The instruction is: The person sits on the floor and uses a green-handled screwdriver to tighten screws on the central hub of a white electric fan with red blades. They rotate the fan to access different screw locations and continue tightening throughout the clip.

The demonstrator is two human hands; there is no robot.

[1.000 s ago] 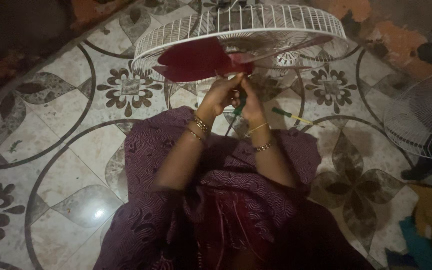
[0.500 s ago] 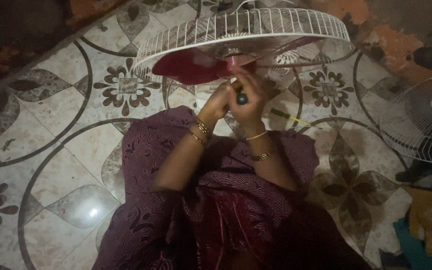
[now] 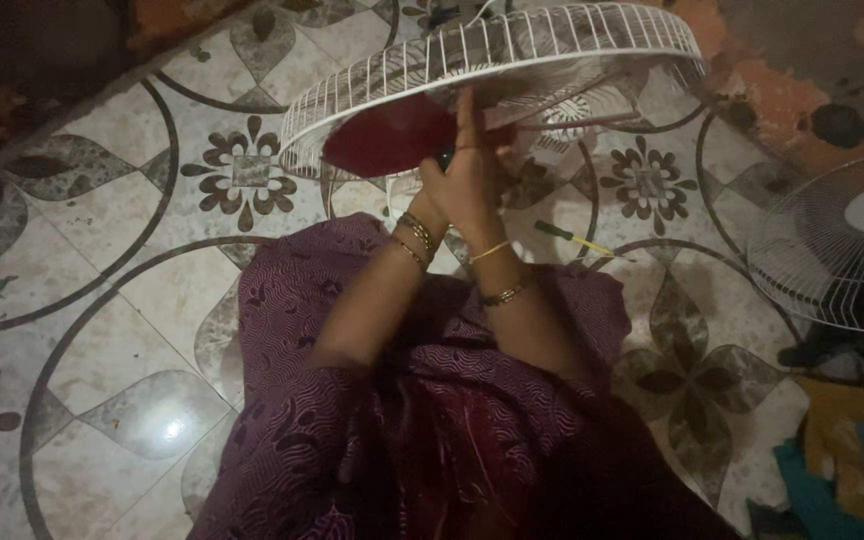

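- The tiled floor [image 3: 102, 330] carried everything.
- A white fan cage [image 3: 512, 50] hung tilted above it, a red blade [image 3: 382, 140] inside.
- A second cage [image 3: 842, 250] lay well apart, right.
- Both hands met under the cage: left hand [image 3: 432, 190] half hidden, grip unclear; right hand [image 3: 477, 175] closed on something dark, forefinger raised.
- A screwdriver [image 3: 572, 238] lay just beside the right wrist.

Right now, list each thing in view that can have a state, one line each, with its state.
white fan guard: tilted, raised off the floor.
red fan blade: inside the guard, blurred.
left hand: at the guard's centre, grip hidden.
right hand: raised, fingers against the guard.
screwdriver: lying flat on the tiled floor, untouched.
second fan guard: lying at the right, apart.
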